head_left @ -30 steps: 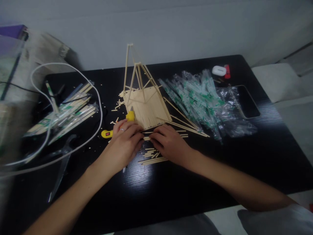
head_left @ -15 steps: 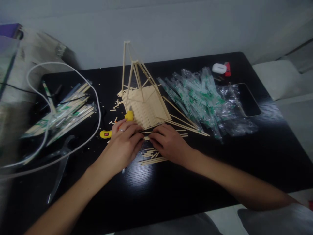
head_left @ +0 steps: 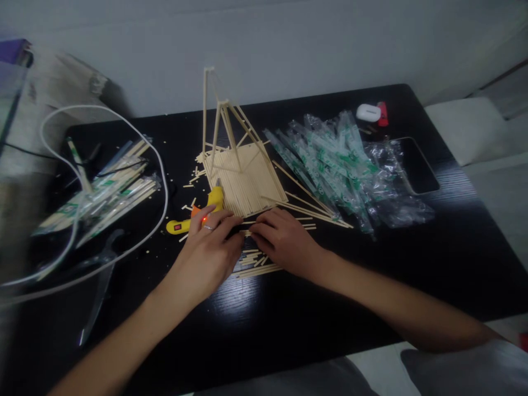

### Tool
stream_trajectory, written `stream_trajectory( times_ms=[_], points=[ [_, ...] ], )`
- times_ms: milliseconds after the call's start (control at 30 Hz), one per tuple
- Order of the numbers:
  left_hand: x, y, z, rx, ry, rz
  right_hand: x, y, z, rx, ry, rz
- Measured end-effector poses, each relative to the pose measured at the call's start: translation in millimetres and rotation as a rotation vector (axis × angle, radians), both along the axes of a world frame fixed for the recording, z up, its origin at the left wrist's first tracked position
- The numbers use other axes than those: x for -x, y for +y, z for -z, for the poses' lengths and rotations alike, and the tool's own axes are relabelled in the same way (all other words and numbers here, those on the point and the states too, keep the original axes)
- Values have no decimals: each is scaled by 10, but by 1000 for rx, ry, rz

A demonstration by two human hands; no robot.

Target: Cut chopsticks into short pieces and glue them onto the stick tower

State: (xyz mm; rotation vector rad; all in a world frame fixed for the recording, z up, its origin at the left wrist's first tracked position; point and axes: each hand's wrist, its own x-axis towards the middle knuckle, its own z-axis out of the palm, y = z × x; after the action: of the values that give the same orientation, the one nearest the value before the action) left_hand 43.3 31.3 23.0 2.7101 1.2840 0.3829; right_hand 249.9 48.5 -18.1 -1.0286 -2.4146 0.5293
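Note:
My left hand [head_left: 216, 245] and my right hand [head_left: 284, 237] meet in front of a wooden stick model [head_left: 247, 184], fingers closed in pinches. Between their fingertips shows a short piece of thin wooden stick [head_left: 246, 233], mostly covered by the fingers. The model has a flat base of sticks laid side by side and an upright, tapering frame of sticks. Against its left edge lies a yellow glue gun [head_left: 215, 199] with a small glowing light, partly behind my left fingers. Cut sticks [head_left: 256, 257] lie just below my hands.
Green-printed clear plastic wrappers [head_left: 330, 165] are heaped to the right, beside a phone [head_left: 418, 165] and a white earbud case [head_left: 368, 113]. On the left are wrapped sticks [head_left: 119, 192], a looping white cable [head_left: 165, 181] and pliers-like tool handles [head_left: 101, 297]. Stick scraps lie near the model.
My left fingers have shifted slightly, and the glue gun's light now shows between them. My right hand stays almost where it was.

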Motion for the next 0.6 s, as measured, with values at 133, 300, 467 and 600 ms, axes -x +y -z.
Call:
stream_trajectory(
  times_ms=[133, 300, 467, 600],
  points=[
    [-34, -45, -4, -21, 73, 14, 2, 2, -14, -10, -20, 4],
    [-41, -60, 22, -4, 55, 17, 1, 8, -38, 1, -29, -5],
    [-37, -42, 1, -2, 49, 24, 0, 13, -34, 21, -4, -7],
    [17, -11, -30, -5, 28, 4, 5, 18, -38, 6, -22, -13]
  ],
)
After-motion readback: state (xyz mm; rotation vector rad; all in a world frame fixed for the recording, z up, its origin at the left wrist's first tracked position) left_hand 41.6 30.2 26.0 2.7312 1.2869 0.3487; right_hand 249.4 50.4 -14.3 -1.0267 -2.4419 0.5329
